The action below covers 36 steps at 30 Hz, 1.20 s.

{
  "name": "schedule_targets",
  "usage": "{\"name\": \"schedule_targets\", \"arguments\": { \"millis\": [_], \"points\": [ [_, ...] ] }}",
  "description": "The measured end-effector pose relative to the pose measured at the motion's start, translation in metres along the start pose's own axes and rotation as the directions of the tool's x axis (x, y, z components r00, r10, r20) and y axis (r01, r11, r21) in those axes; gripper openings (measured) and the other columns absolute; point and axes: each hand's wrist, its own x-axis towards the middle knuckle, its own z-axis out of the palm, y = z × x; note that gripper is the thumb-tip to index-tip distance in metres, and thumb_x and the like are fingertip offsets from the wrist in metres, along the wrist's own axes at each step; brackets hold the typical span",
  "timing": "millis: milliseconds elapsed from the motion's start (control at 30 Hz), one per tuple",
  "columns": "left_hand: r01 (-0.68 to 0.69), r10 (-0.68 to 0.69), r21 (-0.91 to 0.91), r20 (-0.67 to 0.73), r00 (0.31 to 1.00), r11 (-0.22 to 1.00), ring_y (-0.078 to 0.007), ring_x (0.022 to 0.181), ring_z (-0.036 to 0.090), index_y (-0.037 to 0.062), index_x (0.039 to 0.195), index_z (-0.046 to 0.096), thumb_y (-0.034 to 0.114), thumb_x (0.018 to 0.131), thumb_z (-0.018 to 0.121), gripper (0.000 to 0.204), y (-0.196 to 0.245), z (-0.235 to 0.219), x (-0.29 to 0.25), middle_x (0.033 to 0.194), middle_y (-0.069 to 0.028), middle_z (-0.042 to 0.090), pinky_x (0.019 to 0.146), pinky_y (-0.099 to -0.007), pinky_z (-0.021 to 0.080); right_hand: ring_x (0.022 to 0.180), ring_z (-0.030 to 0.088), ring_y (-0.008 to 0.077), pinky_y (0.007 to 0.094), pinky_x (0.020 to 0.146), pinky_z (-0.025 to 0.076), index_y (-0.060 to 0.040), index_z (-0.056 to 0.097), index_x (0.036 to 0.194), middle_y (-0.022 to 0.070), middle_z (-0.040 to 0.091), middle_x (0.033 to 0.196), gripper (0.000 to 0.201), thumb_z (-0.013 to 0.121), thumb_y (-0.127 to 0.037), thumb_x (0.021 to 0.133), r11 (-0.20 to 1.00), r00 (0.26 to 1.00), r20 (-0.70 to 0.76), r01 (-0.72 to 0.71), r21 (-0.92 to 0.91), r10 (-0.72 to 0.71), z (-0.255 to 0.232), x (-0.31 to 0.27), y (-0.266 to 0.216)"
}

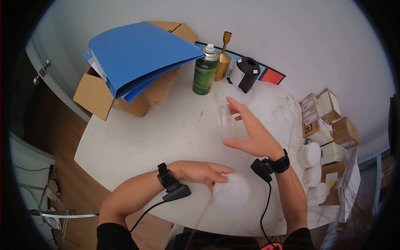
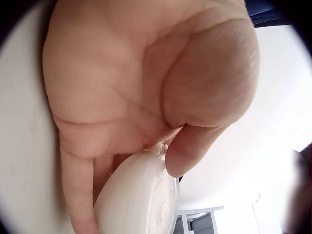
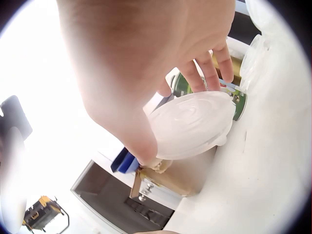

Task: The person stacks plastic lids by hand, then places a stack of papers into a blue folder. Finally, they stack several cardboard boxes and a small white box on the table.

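Note:
My left hand [image 1: 202, 171] grips the edge of a round, translucent white lid [image 1: 231, 192] near the front of the table, thumb on its upper face. In the left wrist view this lid [image 2: 141, 195] shows raised rings, and the far fingers are partly hidden. My right hand [image 1: 256, 133] is spread wide over the middle of the table. Between its thumb and fingertips, a second translucent lid [image 1: 225, 120] is held by the rim, seen almost edge-on. The right wrist view shows this lid [image 3: 192, 124] tilted, with concentric rings and a small tab.
More translucent lids [image 1: 262, 109] spread over the table's right side. Behind stand a green spray can [image 1: 205, 73], a gold candlestick-like object [image 1: 223, 66] and a black-and-white device [image 1: 246, 75]. Blue binders [image 1: 141, 54] top a cardboard box [image 1: 93, 89] at left; small boxes [image 1: 310, 114] stand at right.

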Motion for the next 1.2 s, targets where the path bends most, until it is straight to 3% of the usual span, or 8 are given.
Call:
{"name": "schedule_targets", "arguments": {
  "millis": [133, 267, 367, 567, 667, 767, 967, 1200],
  "points": [
    [-0.134, 0.126, -0.123, -0.071, 0.990, 0.983, -0.0165, 0.130, 0.057, 0.0056, 0.158, 0.038, 0.029, 0.111, 0.051, 0.055, 0.002, -0.001, 0.005, 0.147, -0.0049, 0.056, 0.108, -0.0381, 0.049, 0.139, 0.046, 0.0280, 0.0419, 0.112, 0.044, -0.0093, 0.028, 0.164, 0.0142, 0.045, 0.155, 0.097, 0.082, -0.025, 0.085, 0.921, 0.974, -0.145, -0.108, 0.374, 0.173, -0.013, -0.040, 0.017],
    [-0.194, 0.176, -0.156, -0.120, 0.977, 0.969, -0.0233, 0.134, 0.056, 0.0039, 0.157, 0.035, 0.030, 0.111, 0.049, 0.055, 0.003, -0.002, 0.009, 0.150, -0.0103, 0.052, 0.110, -0.0456, 0.051, 0.141, 0.045, 0.0289, 0.0432, 0.116, 0.040, -0.0092, 0.024, 0.164, 0.0152, 0.043, 0.157, 0.098, 0.081, -0.026, 0.085, 0.941, 0.967, 0.009, -0.251, 0.226, 0.256, -0.025, -0.073, 0.013],
    [-0.188, 0.169, -0.131, -0.144, 0.975, 0.973, -0.0253, 0.135, 0.056, 0.0031, 0.157, 0.034, 0.030, 0.111, 0.048, 0.055, 0.005, 0.001, 0.009, 0.151, -0.0121, 0.051, 0.110, -0.0475, 0.051, 0.144, 0.044, 0.0295, 0.0442, 0.119, 0.037, -0.0095, 0.025, 0.162, 0.0166, 0.044, 0.157, 0.100, 0.083, -0.029, 0.083, 0.611, 0.921, -0.147, -0.116, 0.783, 0.362, -0.017, -0.095, 0.041],
    [-0.203, 0.177, -0.148, -0.174, 0.969, 0.968, -0.0272, 0.138, 0.054, 0.0038, 0.159, 0.031, 0.030, 0.111, 0.048, 0.057, 0.007, 0.001, 0.008, 0.154, -0.0129, 0.048, 0.112, -0.0501, 0.050, 0.145, 0.044, 0.0293, 0.0450, 0.120, 0.036, -0.0102, 0.031, 0.157, 0.0157, 0.045, 0.156, 0.098, 0.086, -0.031, 0.080, 0.526, 0.930, -0.216, 0.029, 0.850, 0.297, -0.020, -0.114, 0.034],
    [-0.268, 0.226, -0.191, -0.215, 0.950, 0.944, -0.0290, 0.140, 0.052, 0.0041, 0.161, 0.029, 0.029, 0.112, 0.047, 0.058, 0.009, 0.000, 0.010, 0.156, -0.0136, 0.046, 0.112, -0.0517, 0.049, 0.142, 0.047, 0.0298, 0.0441, 0.118, 0.039, -0.0091, 0.032, 0.156, 0.0146, 0.043, 0.157, 0.096, 0.087, -0.027, 0.079, 0.690, 0.937, -0.174, -0.090, 0.718, 0.304, -0.030, -0.118, 0.032],
    [-0.282, 0.235, -0.201, -0.232, 0.944, 0.938, -0.0302, 0.142, 0.050, 0.0041, 0.161, 0.028, 0.028, 0.112, 0.046, 0.058, 0.009, 0.000, 0.011, 0.157, -0.0142, 0.045, 0.113, -0.0524, 0.049, 0.139, 0.050, 0.0296, 0.0425, 0.116, 0.041, -0.0081, 0.033, 0.156, 0.0138, 0.042, 0.156, 0.095, 0.087, -0.019, 0.079, 0.936, 0.920, -0.194, -0.351, -0.021, 0.340, -0.040, -0.115, 0.016],
    [-0.278, 0.231, -0.195, -0.233, 0.945, 0.941, -0.0303, 0.142, 0.050, 0.0037, 0.161, 0.027, 0.028, 0.112, 0.046, 0.058, 0.011, 0.001, 0.010, 0.157, -0.0146, 0.045, 0.113, -0.0528, 0.049, 0.142, 0.049, 0.0327, 0.0459, 0.114, 0.043, -0.0099, 0.032, 0.155, 0.0165, 0.043, 0.152, 0.094, 0.086, -0.014, 0.079, 0.967, 0.864, -0.466, -0.081, 0.242, 0.189, -0.033, -0.122, 0.027],
    [-0.357, 0.318, -0.201, -0.204, 0.926, 0.912, -0.0302, 0.147, 0.044, 0.0075, 0.163, 0.023, 0.037, 0.112, 0.042, 0.062, 0.010, 0.001, 0.010, 0.161, -0.0125, 0.038, 0.118, -0.0534, 0.042, 0.143, 0.045, 0.0438, 0.0520, 0.115, 0.040, -0.0149, 0.040, 0.125, 0.0248, 0.042, 0.152, 0.072, 0.092, -0.013, 0.074, 0.939, 0.899, -0.430, 0.214, 0.268, -0.083, -0.007, -0.116, 0.005]
  ]
}}
